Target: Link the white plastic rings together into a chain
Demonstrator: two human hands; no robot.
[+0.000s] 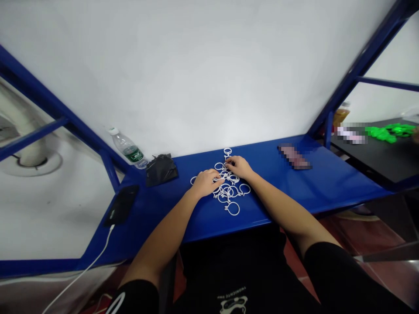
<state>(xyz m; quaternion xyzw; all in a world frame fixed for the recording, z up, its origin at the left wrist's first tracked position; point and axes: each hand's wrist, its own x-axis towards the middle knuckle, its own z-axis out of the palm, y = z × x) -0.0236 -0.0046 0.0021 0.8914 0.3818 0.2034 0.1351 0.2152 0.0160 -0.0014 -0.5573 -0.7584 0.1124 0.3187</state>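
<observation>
Several white plastic rings [233,208] lie in a loose pile on the blue table [294,187] in front of me. My left hand [205,182] rests on the pile's left side, fingers curled onto a ring. My right hand [239,167] lies on the pile's far right side, fingertips pinched on a ring. One ring [228,151] lies apart at the far end of the pile.
A water bottle [128,149] leans at the back left beside a crumpled black bag [161,169]. A black phone [121,205] with a white cable [94,261] lies at the left edge. Green plastic parts [391,131] sit on a black table at the right.
</observation>
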